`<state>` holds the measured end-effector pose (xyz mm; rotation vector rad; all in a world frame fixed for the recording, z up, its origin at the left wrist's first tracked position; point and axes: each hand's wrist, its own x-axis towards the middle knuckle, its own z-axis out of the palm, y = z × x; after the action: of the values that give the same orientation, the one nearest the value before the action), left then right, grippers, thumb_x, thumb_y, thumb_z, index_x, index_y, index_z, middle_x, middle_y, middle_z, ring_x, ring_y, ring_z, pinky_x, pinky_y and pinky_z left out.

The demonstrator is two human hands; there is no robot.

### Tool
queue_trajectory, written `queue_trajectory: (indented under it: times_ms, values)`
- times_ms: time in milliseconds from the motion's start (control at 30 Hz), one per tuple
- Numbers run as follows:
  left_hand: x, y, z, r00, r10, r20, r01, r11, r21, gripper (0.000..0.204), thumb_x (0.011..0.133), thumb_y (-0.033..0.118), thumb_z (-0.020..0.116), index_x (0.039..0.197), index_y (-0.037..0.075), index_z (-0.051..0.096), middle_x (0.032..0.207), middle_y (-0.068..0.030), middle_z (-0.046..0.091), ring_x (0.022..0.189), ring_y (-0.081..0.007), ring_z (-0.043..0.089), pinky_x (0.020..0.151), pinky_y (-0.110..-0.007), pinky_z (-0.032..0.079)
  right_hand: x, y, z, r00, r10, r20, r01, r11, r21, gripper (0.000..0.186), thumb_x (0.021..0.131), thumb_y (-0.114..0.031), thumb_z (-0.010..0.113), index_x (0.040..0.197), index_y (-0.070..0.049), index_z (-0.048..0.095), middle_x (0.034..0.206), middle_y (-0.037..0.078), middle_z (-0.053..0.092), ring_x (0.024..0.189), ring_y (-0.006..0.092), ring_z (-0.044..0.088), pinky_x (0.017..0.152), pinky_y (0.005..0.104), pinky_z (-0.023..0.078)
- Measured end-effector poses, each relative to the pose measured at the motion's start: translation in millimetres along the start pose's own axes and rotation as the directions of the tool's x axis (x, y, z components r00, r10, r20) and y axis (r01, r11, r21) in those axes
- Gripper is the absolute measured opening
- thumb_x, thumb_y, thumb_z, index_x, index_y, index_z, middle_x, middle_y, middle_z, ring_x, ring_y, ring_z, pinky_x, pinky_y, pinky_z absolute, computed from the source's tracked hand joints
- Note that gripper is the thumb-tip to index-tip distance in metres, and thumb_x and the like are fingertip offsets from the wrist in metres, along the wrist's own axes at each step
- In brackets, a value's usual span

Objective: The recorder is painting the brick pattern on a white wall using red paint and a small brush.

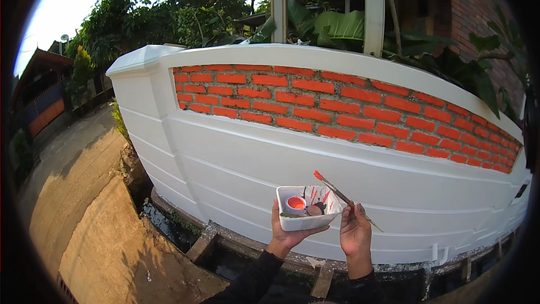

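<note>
My left hand (pixel 286 235) is closed round the side and underside of a white plastic tub (pixel 306 223). Inside the tub sit a small white cup of orange-red paint (pixel 296 202) and a second round piece (pixel 314 210), grey-brown on top; dark and red smears mark the inner wall. In my right hand (pixel 355 233) a thin paintbrush (pixel 337 193) is pinched by its handle, tilted up to the left, its orange-red bristles above the tub's rim and apart from the wall. Ahead, a white wall (pixel 247 160) carries a panel of orange-red painted bricks (pixel 295 98) with grey joints.
A drainage ditch (pixel 222 259) with concrete crossbars (pixel 201 244) runs along the wall's foot. To the left lies a sunlit concrete path (pixel 107 236). Pale posts (pixel 374 11) and large-leaved plants (pixel 340 25) stand behind the wall. Two short white pipes (pixel 435 252) stick out low at right.
</note>
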<state>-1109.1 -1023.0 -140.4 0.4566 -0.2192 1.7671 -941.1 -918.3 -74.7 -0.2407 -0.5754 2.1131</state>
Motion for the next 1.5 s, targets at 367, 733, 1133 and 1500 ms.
queue_trajectory:
  times_ms: [367, 733, 1133, 1500]
  values:
    - [8, 103, -16, 0.978, -0.207, -0.023, 0.205, 0.976, -0.071, 0.111, 0.087, 0.086, 0.051, 0.166, 0.014, 0.022, 0.167, -0.0243, 0.029, 0.149, -0.0570, 0.033, 0.116, -0.080, 0.030, 38, 63, 30, 0.941, -0.337, -0.026, 0.338, 0.938, 0.075, 0.008, 0.100, -0.006, 0.071, 0.107, -0.004, 0.068, 0.115, 0.013, 0.074, 0.102, 0.0179, 0.072, 0.094, 0.0273, 0.061]
    - [8, 172, -35, 0.935, -0.340, -0.105, 0.335, 0.940, -0.058, 0.108, 0.090, 0.086, 0.040, 0.166, 0.011, 0.023, 0.166, -0.0268, 0.029, 0.145, -0.0603, 0.035, 0.114, -0.081, 0.030, 85, 81, 64, 0.770, -0.632, -0.091, 0.634, 0.773, -0.001, 0.011, 0.100, -0.008, 0.072, 0.109, -0.005, 0.066, 0.117, 0.012, 0.073, 0.106, 0.0187, 0.071, 0.097, 0.0284, 0.060]
    - [-13, 175, -51, 0.915, -0.326, -0.236, 0.362, 0.923, 0.128, 0.109, 0.089, 0.086, 0.043, 0.166, 0.010, 0.023, 0.166, -0.0269, 0.030, 0.145, -0.0612, 0.034, 0.114, -0.083, 0.027, 194, 54, 26, 0.481, -0.876, 0.034, 0.793, 0.418, -0.443, 0.020, 0.097, -0.004, 0.076, 0.103, -0.002, 0.056, 0.102, 0.013, 0.072, 0.089, 0.0168, 0.071, 0.086, 0.0296, 0.062]
    - [-5, 169, -59, 0.881, -0.420, -0.217, 0.393, 0.906, -0.155, 0.105, 0.090, 0.084, 0.042, 0.165, 0.011, 0.026, 0.165, -0.0269, 0.031, 0.145, -0.0613, 0.035, 0.114, -0.083, 0.027, 249, 79, 5, 0.479, -0.875, 0.078, 0.759, 0.367, -0.537, 0.022, 0.096, -0.003, 0.076, 0.100, -0.003, 0.054, 0.101, 0.014, 0.071, 0.084, 0.0149, 0.067, 0.082, 0.0304, 0.060]
